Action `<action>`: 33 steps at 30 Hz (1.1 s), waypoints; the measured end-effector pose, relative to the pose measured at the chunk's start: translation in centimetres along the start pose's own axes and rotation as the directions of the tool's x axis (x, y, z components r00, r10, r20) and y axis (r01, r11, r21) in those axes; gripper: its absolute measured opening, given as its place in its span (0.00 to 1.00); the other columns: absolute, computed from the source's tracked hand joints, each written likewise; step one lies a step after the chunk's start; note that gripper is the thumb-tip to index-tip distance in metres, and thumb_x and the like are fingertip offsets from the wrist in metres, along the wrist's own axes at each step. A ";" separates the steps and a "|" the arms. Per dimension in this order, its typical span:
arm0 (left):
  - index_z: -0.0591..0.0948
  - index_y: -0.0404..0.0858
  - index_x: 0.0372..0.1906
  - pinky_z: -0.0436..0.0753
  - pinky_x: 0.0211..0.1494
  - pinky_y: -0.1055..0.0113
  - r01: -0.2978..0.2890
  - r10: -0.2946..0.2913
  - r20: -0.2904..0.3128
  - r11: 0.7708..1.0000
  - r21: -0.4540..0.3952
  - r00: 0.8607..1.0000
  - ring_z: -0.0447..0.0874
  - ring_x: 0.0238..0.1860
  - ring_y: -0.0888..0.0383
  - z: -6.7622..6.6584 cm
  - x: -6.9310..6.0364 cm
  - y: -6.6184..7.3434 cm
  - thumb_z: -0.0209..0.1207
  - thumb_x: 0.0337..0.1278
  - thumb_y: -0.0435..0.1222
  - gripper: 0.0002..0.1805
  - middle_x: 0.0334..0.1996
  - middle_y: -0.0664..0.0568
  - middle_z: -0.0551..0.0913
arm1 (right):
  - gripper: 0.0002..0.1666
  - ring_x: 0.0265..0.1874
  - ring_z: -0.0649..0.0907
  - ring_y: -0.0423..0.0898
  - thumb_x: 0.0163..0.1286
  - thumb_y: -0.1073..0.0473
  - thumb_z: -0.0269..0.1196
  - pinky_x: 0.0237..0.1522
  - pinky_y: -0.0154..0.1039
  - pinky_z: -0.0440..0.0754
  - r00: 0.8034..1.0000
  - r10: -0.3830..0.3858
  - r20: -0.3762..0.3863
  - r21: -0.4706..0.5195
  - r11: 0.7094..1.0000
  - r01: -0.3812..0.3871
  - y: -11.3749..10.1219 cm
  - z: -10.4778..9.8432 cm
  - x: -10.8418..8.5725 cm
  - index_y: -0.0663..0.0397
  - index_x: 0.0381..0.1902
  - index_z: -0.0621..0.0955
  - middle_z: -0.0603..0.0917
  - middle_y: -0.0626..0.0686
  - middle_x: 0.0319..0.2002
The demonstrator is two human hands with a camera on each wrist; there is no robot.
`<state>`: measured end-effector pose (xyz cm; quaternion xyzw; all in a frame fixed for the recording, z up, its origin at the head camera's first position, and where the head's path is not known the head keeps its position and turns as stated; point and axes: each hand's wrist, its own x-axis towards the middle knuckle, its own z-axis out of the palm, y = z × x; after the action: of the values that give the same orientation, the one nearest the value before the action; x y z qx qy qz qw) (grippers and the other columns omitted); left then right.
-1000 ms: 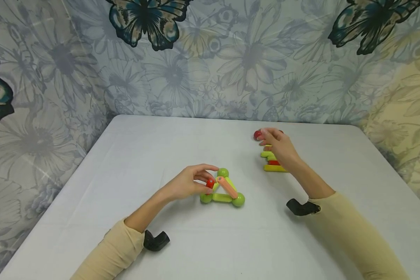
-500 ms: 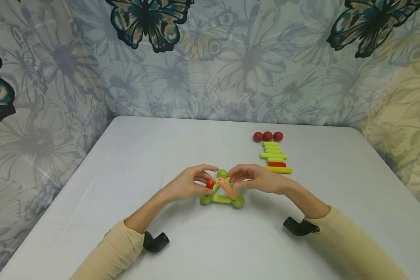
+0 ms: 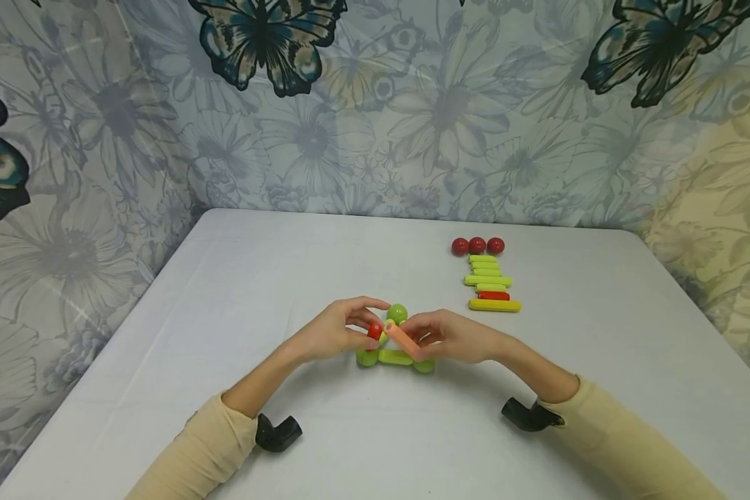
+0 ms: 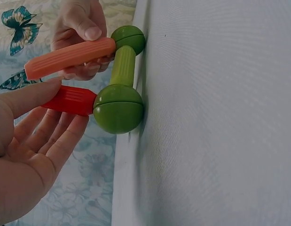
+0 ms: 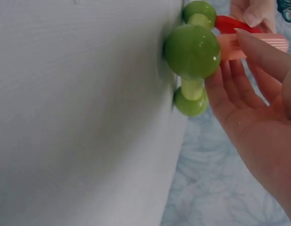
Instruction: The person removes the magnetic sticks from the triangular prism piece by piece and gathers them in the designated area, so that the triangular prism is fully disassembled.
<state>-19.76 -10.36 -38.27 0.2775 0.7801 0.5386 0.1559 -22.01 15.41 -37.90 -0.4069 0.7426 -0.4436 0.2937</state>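
Three green balls, one of them the back ball (image 3: 396, 314), are joined by light green sticks (image 3: 396, 357) into a triangle lying on the table. A short red stick (image 4: 70, 100) rises from the left ball (image 4: 118, 109), pinched between thumb and fingers of my left hand (image 3: 334, 330). From the right ball (image 5: 192, 52) stands a longer orange stick (image 3: 403, 339), leaning toward the red one in the head view. My right hand (image 3: 462, 337) has its thumb and fingers around the orange stick near its lower part.
On the white table (image 3: 325, 250), at the back right, three red balls (image 3: 477, 245) lie in a row. In front of them are several light green sticks (image 3: 487, 280), a red stick (image 3: 494, 296) and a yellow stick (image 3: 494, 305).
My right hand has come from the loose pieces at the back right to the triangle and now holds the orange stick. My left hand has stayed on the red stick.
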 end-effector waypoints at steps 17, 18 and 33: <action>0.71 0.34 0.63 0.79 0.50 0.61 0.031 -0.031 -0.053 1.000 0.002 0.998 0.81 0.47 0.54 0.1 0.0 0.0 0.64 0.53 0.24 0.31 0.44 0.44 0.83 | 0.24 0.51 0.79 0.57 0.64 0.71 0.63 0.55 0.41 0.76 0.993 -0.070 -0.099 -0.042 0.997 0.066 0.4 -0.1 0.4 0.63 0.57 0.72 0.77 0.64 0.52; 0.72 0.35 0.63 0.79 0.50 0.61 0.032 -0.031 -0.055 0.999 0.004 0.998 0.81 0.47 0.54 0.1 0.0 0.0 0.64 0.53 0.24 0.31 0.44 0.44 0.83 | 0.24 0.51 0.79 0.57 0.64 0.71 0.63 0.55 0.41 0.76 0.992 -0.074 -0.101 -0.041 0.997 0.070 0.5 -0.1 0.4 0.64 0.57 0.72 0.77 0.65 0.52; 0.73 0.37 0.63 0.77 0.54 0.58 0.052 -0.050 -0.093 0.998 0.022 0.994 0.80 0.48 0.53 0.2 0.1 0.1 0.65 0.52 0.25 0.30 0.44 0.44 0.83 | 0.23 0.47 0.81 0.52 0.64 0.70 0.63 0.51 0.39 0.79 0.969 -0.033 -0.244 -0.108 0.994 0.006 0.5 -0.3 0.2 0.64 0.56 0.70 0.78 0.59 0.47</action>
<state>-19.64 -10.12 -38.25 0.2344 0.7998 0.5371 0.1301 -22.51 15.47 -38.25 -0.3714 0.7917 -0.4530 0.1733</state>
